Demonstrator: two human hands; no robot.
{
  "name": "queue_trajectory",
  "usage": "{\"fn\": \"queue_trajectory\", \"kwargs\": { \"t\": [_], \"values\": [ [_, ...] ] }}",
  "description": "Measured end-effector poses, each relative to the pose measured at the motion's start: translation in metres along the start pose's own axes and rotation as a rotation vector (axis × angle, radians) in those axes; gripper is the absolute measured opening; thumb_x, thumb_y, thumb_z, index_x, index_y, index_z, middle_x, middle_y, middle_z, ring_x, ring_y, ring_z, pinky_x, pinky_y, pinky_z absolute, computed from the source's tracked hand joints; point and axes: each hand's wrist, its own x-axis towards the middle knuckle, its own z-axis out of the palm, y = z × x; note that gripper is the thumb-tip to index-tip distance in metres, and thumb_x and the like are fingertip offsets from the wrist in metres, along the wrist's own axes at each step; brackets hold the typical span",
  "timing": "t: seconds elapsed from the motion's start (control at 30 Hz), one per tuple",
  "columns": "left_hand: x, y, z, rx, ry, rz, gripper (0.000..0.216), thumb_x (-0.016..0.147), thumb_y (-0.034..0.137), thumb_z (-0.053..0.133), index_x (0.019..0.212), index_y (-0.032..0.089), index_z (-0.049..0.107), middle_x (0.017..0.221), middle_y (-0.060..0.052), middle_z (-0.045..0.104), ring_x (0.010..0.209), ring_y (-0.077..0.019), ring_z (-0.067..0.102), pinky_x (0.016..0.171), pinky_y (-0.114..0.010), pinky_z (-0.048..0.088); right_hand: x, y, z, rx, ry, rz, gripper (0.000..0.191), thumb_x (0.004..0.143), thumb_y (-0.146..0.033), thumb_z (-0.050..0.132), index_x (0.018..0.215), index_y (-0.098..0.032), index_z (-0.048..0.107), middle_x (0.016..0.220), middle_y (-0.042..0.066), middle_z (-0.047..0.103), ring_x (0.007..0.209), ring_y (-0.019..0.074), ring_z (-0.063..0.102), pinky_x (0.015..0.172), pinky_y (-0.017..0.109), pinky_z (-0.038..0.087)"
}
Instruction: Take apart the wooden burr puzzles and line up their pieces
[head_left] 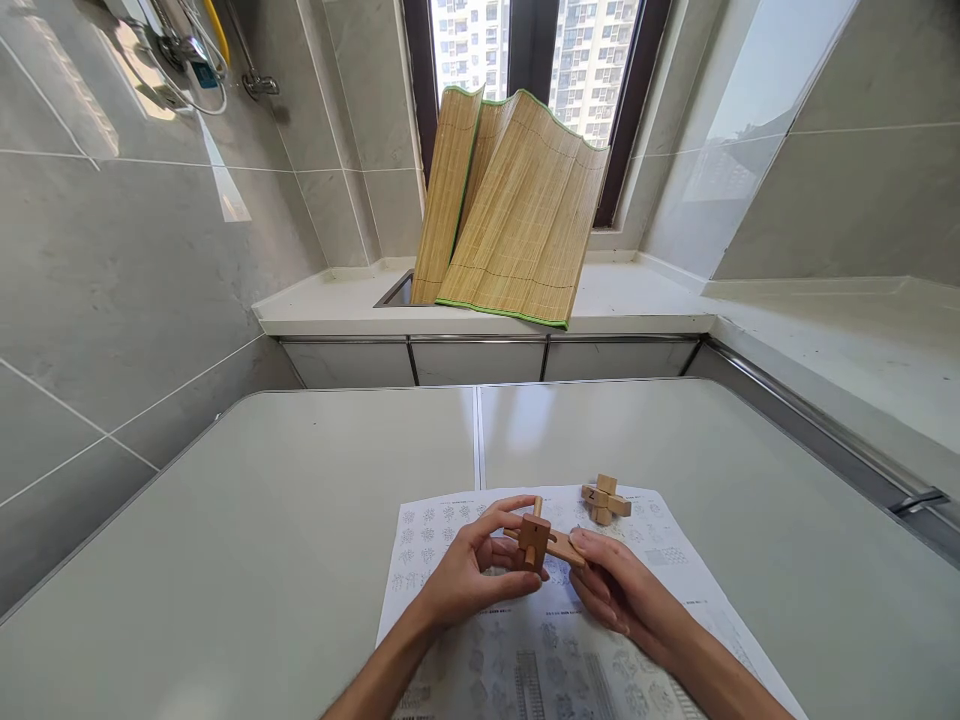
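Note:
Above a printed sheet point(420, 600), my left hand point(480, 565) grips a small wooden puzzle point(535, 542), fingers behind it and thumb below. The puzzle has a darker reddish-brown block and lighter rods sticking out of it. My right hand point(622, 590) pinches a flat wooden piece point(566, 548) that reaches up to the block's right side; whether it passes inside cannot be made out. Farther back on the sheet lies a second wooden puzzle point(606, 499), a cross of interlocked bars with a "2" on one of them.
The pale table point(262, 520) has a seam down its middle. Behind it, a bamboo mat point(525, 210) with green edging leans before the window on a white counter point(660, 300). Tiled walls stand at both sides, with a metal rail point(810, 410) on the right.

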Motion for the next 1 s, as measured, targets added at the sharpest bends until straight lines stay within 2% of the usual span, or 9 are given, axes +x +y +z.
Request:
{"fn": "queue_trajectory", "kwargs": {
  "t": [0.23, 0.43, 0.47, 0.53, 0.6, 0.67, 0.8, 0.93, 1.0],
  "values": [
    [0.002, -0.005, 0.0, -0.122, 0.04, 0.006, 0.03, 0.083, 0.034, 0.087, 0.108, 0.023, 0.077, 0.166, -0.012, 0.041, 0.08, -0.0195, 0.079, 0.076, -0.038, 0.067, 0.001, -0.003, 0.002, -0.005, 0.075, -0.042, 0.057, 0.086, -0.06, 0.079, 0.062, -0.021, 0.045, 0.047, -0.008, 0.039, 0.038, 0.0053, 0.027, 0.04, 0.022, 0.018],
    [0.002, 0.003, 0.0, -0.14, 0.174, 0.009, 0.027, 0.085, 0.041, 0.083, 0.097, 0.017, 0.076, 0.165, -0.014, 0.042, 0.077, -0.0168, 0.076, 0.071, -0.033, 0.062, 0.0, -0.008, 0.005, -0.019, 0.134, -0.073, 0.06, 0.084, -0.063, 0.08, 0.06, -0.022, 0.043, 0.045, -0.008, 0.038, 0.039, 0.0052, 0.024, 0.041, 0.023, 0.017],
    [0.002, 0.004, -0.001, -0.125, 0.205, 0.013, 0.03, 0.087, 0.043, 0.082, 0.099, 0.017, 0.075, 0.162, -0.015, 0.045, 0.076, -0.0162, 0.075, 0.07, -0.032, 0.061, 0.0, -0.008, 0.005, -0.019, 0.136, -0.077, 0.06, 0.084, -0.063, 0.079, 0.059, -0.022, 0.043, 0.045, -0.008, 0.038, 0.039, 0.0053, 0.025, 0.041, 0.023, 0.018],
    [0.003, 0.005, -0.004, -0.069, 0.275, 0.011, 0.035, 0.09, 0.049, 0.076, 0.105, 0.017, 0.072, 0.142, -0.015, 0.064, 0.07, -0.0144, 0.072, 0.066, -0.029, 0.057, 0.0, -0.008, 0.005, -0.006, 0.147, -0.086, 0.058, 0.084, -0.062, 0.08, 0.061, -0.022, 0.044, 0.046, -0.008, 0.039, 0.039, 0.0057, 0.026, 0.041, 0.023, 0.018],
    [0.004, 0.003, -0.006, 0.021, 0.345, 0.011, 0.038, 0.094, 0.053, 0.07, 0.105, 0.016, 0.07, 0.109, -0.011, 0.076, 0.064, -0.0133, 0.066, 0.065, -0.028, 0.054, 0.001, -0.007, 0.004, 0.02, 0.163, -0.093, 0.055, 0.083, -0.059, 0.082, 0.064, -0.022, 0.046, 0.048, -0.009, 0.039, 0.04, 0.0062, 0.027, 0.041, 0.022, 0.018],
    [0.004, 0.001, -0.008, 0.144, 0.395, 0.018, 0.037, 0.097, 0.053, 0.065, 0.1, 0.016, 0.069, 0.089, -0.006, 0.074, 0.063, -0.0131, 0.063, 0.067, -0.027, 0.052, 0.002, -0.005, 0.003, 0.024, 0.158, -0.089, 0.055, 0.083, -0.059, 0.082, 0.064, -0.022, 0.046, 0.049, -0.008, 0.039, 0.041, 0.0063, 0.027, 0.041, 0.022, 0.018],
    [0.004, -0.002, -0.014, 0.485, 0.451, 0.018, 0.033, 0.102, 0.05, 0.058, 0.096, 0.019, 0.068, 0.081, -0.002, 0.072, 0.069, -0.0152, 0.062, 0.069, -0.027, 0.05, 0.002, -0.003, 0.002, 0.012, 0.149, -0.091, 0.056, 0.083, -0.06, 0.082, 0.063, -0.022, 0.045, 0.048, -0.008, 0.039, 0.04, 0.0066, 0.028, 0.041, 0.023, 0.016],
    [0.002, -0.004, -0.026, 0.919, 0.497, 0.033, 0.032, 0.105, 0.048, 0.05, 0.095, 0.022, 0.068, 0.073, 0.0, 0.068, 0.064, -0.0169, 0.059, 0.063, -0.029, 0.044, 0.0, -0.006, 0.005, -0.019, 0.12, -0.067, 0.058, 0.086, -0.062, 0.078, 0.061, -0.022, 0.043, 0.047, -0.008, 0.039, 0.04, 0.0062, 0.026, 0.043, 0.024, 0.02],
    [0.002, -0.004, -0.033, 1.013, 0.509, 0.046, 0.031, 0.105, 0.046, 0.05, 0.094, 0.023, 0.068, 0.075, 0.0, 0.067, 0.068, -0.019, 0.059, 0.066, -0.031, 0.044, 0.0, -0.008, 0.006, -0.035, 0.107, -0.055, 0.059, 0.087, -0.062, 0.077, 0.061, -0.022, 0.042, 0.046, -0.008, 0.039, 0.04, 0.0062, 0.026, 0.043, 0.024, 0.02]
  ]
}}
